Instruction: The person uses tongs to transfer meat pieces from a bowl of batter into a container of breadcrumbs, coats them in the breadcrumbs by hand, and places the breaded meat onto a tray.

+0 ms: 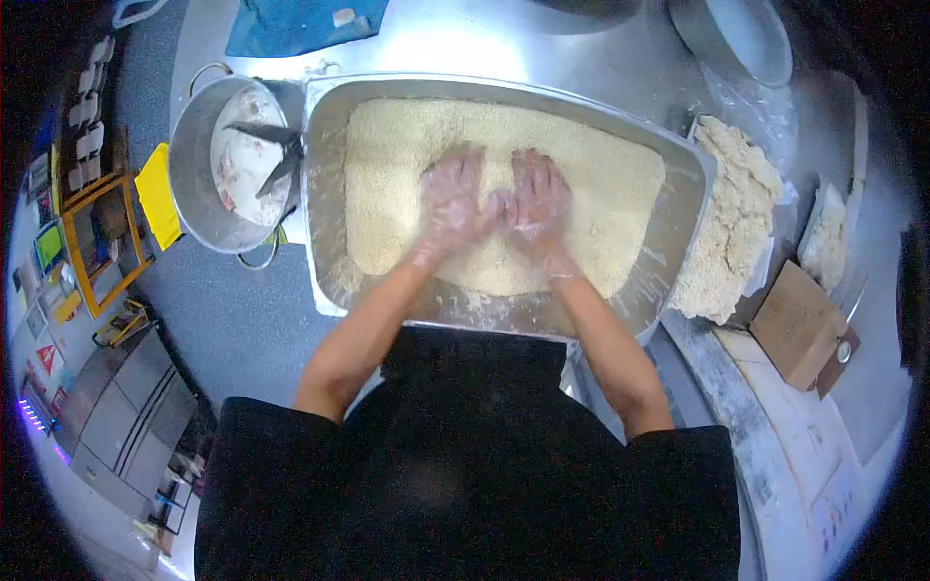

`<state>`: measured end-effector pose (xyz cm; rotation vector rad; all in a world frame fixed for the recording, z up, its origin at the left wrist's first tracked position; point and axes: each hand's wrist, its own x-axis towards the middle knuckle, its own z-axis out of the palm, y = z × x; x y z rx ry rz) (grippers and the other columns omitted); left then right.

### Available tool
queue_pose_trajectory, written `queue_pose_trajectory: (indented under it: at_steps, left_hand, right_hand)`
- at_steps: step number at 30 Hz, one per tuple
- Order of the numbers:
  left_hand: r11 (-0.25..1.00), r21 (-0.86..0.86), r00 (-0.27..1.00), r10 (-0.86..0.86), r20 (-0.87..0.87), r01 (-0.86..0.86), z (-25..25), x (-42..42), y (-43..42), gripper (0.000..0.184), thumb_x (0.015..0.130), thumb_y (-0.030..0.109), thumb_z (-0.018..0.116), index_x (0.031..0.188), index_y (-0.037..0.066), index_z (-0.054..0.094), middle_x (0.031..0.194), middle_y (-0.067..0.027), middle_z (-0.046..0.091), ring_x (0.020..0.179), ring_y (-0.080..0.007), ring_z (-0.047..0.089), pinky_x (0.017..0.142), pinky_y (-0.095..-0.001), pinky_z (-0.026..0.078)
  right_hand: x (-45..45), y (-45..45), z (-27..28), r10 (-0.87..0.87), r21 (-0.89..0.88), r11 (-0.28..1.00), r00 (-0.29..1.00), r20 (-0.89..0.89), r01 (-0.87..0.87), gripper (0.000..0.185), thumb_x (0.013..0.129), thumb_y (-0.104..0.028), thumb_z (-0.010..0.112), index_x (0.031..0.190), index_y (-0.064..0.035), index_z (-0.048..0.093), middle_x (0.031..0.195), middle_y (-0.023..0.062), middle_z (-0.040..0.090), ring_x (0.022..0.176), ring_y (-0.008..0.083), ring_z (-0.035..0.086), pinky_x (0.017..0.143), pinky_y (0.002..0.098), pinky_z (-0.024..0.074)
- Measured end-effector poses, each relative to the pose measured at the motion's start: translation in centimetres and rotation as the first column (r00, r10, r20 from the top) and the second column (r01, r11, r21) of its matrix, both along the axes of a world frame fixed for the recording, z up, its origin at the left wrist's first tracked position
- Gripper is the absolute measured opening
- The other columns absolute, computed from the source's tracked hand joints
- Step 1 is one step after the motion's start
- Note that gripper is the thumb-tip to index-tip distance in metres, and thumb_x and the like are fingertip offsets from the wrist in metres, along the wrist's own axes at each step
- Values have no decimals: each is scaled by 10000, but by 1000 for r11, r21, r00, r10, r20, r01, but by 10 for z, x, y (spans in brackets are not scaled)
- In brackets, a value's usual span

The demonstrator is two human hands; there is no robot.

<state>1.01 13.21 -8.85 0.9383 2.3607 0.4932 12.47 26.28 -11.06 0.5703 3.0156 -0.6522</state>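
Observation:
A large metal tub (683, 208) stands in front of me with a thick bed of pale yellow breadcrumbs (572, 126) in it. Both my hands wear clear plastic gloves and press palms down on the crumbs near the middle. My left hand (451, 198) has its fingers stretched forward, slightly blurred. Close beside it lies my right hand (539, 197), fingers also stretched out, the thumbs almost meeting. Whether anything lies under the palms is hidden. Left of the tub, a round metal pot (197, 208) contains white liquid with pinkish pieces (242, 160) and a dark-handled utensil (276, 145).
To the tub's right sits a heap of coarse, pale crumbly material (731, 223) on plastic. Beyond it is an opened cardboard box (799, 324). A blue cloth (300, 27) lies at the back left, and a round metal pan (736, 39) at the back right.

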Motion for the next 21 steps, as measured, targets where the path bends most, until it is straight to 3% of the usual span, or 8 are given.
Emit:
queue_pose_trajectory:
  at_steps: [2, 5, 7, 9, 12, 15, 18, 21]
  left_hand:
    - [997, -79, 995, -5, 104, 13, 7, -12, 6, 884, 882, 569, 609, 1507, -19, 394, 1475, -318, 445, 1390, -427, 423, 1148, -517, 334]
    - [971, -184, 929, -76, 362, 152, 23, -42, 6, 955, 813, 650, 676, 1469, -8, 457, 1363, -306, 564, 1288, -382, 556, 1094, -456, 438]
    - [896, -271, 854, -189, 484, 351, 46, -55, 9, 996, 749, 686, 731, 1437, 4, 502, 1323, -279, 604, 1267, -349, 576, 1102, -441, 428]
    - [903, -197, 895, -309, 323, 383, 49, -47, -2, 815, 717, 503, 818, 1349, 37, 599, 1221, -227, 679, 1144, -341, 658, 1006, -415, 514]
    - [878, -130, 870, -418, 262, 461, 52, -44, -15, 660, 728, 307, 815, 1315, 71, 629, 1190, -203, 693, 1113, -345, 668, 970, -417, 530]
    - [868, -107, 866, -458, 200, 484, 56, -47, -16, 487, 768, 152, 746, 1242, 78, 662, 1138, -198, 702, 1079, -353, 674, 940, -422, 538]
    - [866, -37, 866, -500, -24, 499, 74, -52, -18, 367, 803, 89, 691, 1169, 71, 676, 1087, -206, 702, 1055, -354, 675, 916, -435, 541]
    - [909, 146, 907, -352, -231, 390, 119, -46, -17, 312, 812, 89, 677, 1123, 58, 681, 1031, -207, 701, 1025, -360, 675, 895, -450, 542]
  right_hand:
    - [2, 15, -8, 71, 23, 997, 991, 109, -74, 734, 931, -464, 580, 1521, -68, 397, 1553, 183, 407, 1380, 378, 428, 1124, 524, 354]
    - [-3, 53, 20, 155, -388, 919, 972, 178, -76, 852, 856, -564, 661, 1510, -79, 409, 1341, 239, 600, 1162, 411, 621, 1028, 479, 477]
    - [-18, 65, 67, 370, -341, 915, 789, 490, -218, 775, 855, -579, 666, 1411, -64, 508, 1226, 194, 666, 1028, 334, 666, 924, 435, 540]
    - [-28, 71, 96, 521, -390, 853, 560, 644, -347, 700, 877, -559, 653, 1355, -58, 551, 1179, 161, 686, 985, 299, 664, 910, 420, 544]
    - [16, 79, 46, 463, -324, 875, 815, 349, -359, 522, 921, -458, 635, 1248, -52, 618, 1106, 134, 698, 920, 282, 649, 900, 417, 544]
    - [43, 70, 61, -9, -721, 668, 971, 237, 183, 369, 930, -311, 645, 1195, -53, 652, 1100, 151, 691, 960, 276, 667, 896, 410, 550]
    - [47, 71, 72, 52, -496, 864, 995, -88, -89, 287, 934, -214, 630, 1167, -52, 672, 1097, 166, 689, 1000, 283, 677, 887, 412, 561]
    - [35, 65, 144, 113, -270, 955, 992, -56, -124, 285, 943, -149, 597, 1206, -57, 658, 1121, 174, 681, 1091, 303, 659, 944, 423, 543]
